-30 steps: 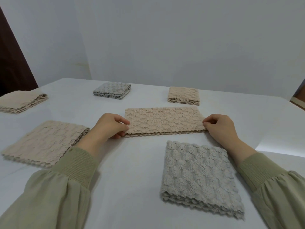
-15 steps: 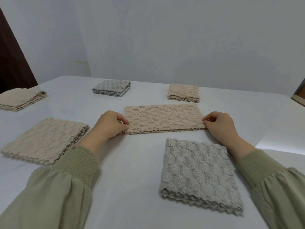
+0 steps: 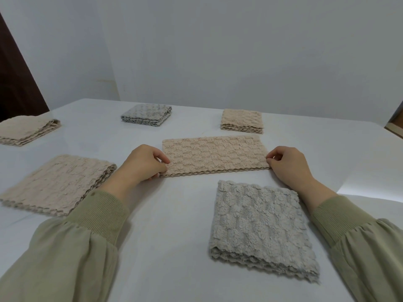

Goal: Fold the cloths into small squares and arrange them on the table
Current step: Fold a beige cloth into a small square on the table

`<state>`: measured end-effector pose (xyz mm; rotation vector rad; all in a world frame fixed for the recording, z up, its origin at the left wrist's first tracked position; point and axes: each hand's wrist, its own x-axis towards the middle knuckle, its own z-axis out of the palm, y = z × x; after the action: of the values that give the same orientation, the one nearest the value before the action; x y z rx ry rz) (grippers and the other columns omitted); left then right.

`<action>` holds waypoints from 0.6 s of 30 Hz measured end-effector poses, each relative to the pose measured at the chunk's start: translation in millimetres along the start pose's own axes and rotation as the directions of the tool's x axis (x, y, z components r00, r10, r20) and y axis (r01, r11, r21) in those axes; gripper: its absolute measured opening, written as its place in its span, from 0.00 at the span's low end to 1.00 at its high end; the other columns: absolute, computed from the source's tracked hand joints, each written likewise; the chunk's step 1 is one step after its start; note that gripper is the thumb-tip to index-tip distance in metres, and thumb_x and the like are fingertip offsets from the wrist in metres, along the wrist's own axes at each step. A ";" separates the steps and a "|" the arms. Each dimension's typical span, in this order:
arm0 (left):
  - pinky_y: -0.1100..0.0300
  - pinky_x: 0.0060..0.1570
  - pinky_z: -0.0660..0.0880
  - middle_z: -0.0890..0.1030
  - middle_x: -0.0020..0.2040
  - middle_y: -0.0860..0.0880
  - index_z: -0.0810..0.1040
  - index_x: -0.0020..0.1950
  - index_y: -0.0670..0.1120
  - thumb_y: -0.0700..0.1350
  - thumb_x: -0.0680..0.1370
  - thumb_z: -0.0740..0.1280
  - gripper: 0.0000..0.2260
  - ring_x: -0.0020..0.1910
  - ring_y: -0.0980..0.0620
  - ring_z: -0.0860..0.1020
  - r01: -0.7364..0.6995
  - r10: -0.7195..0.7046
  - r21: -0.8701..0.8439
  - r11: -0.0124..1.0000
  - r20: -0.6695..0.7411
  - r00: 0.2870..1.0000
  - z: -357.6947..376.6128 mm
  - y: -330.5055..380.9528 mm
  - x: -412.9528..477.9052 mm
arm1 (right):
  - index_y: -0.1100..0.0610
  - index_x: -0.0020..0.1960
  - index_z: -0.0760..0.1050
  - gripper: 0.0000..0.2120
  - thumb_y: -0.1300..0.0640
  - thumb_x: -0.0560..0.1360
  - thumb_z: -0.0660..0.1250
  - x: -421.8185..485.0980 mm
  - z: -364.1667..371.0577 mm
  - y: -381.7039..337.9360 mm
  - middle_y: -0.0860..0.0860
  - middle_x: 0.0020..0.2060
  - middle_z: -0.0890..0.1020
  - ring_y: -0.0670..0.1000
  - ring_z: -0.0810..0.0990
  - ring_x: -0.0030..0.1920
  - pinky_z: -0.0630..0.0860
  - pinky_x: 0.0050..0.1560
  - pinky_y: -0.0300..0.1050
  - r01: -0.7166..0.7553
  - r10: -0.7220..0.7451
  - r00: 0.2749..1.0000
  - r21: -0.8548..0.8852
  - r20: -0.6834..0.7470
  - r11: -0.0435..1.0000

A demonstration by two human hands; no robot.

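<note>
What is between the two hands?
A long beige cloth lies flat between the left hand and right hand, each pinching one end, seen in the head view.

Soft, even light; sharp centre; stretched wide-angle edges.

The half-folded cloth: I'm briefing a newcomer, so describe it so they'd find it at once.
On the white table, look at the middle, between the person's left hand and right hand. The beige cloth lies as a long rectangle, pinched at both short ends; the other cloths are folded squares.
</note>
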<state>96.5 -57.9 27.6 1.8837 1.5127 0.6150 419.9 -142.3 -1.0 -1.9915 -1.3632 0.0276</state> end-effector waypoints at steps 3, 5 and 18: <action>0.63 0.27 0.71 0.80 0.32 0.45 0.82 0.42 0.47 0.34 0.70 0.69 0.08 0.25 0.53 0.73 -0.005 0.005 -0.030 1.000 -0.013 1.000 -1.7 0.9 0.2 | 0.57 0.41 0.80 0.04 0.63 0.72 0.66 0.1 -1.1 -2.3 0.52 0.36 0.78 0.52 0.74 0.41 0.66 0.43 0.41 0.021 -0.021 0.999 0.007 -0.037 1.000; 0.64 0.25 0.70 0.79 0.32 0.44 0.82 0.42 0.46 0.33 0.71 0.69 0.08 0.23 0.55 0.73 -0.004 0.004 -0.054 0.999 -0.015 1.000 -2.5 1.4 0.4 | 0.57 0.41 0.79 0.05 0.63 0.72 0.66 -0.3 -2.2 -3.6 0.51 0.35 0.77 0.52 0.74 0.40 0.66 0.43 0.41 0.026 -0.025 0.998 0.014 -0.052 1.000; 0.62 0.34 0.70 0.80 0.34 0.49 0.82 0.38 0.49 0.44 0.71 0.72 0.02 0.31 0.54 0.74 -0.015 0.016 0.090 0.996 -0.015 1.000 -2.0 8.3 -4.5 | 0.56 0.45 0.80 0.06 0.61 0.72 0.65 6.6 -5.4 -3.1 0.47 0.35 0.75 0.54 0.76 0.46 0.70 0.46 0.46 0.011 -0.008 1.000 -0.106 0.026 0.994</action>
<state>99.7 -63.0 35.2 1.9637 1.5604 0.5787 422.5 -139.2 7.2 -2.0786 -1.4170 -0.0240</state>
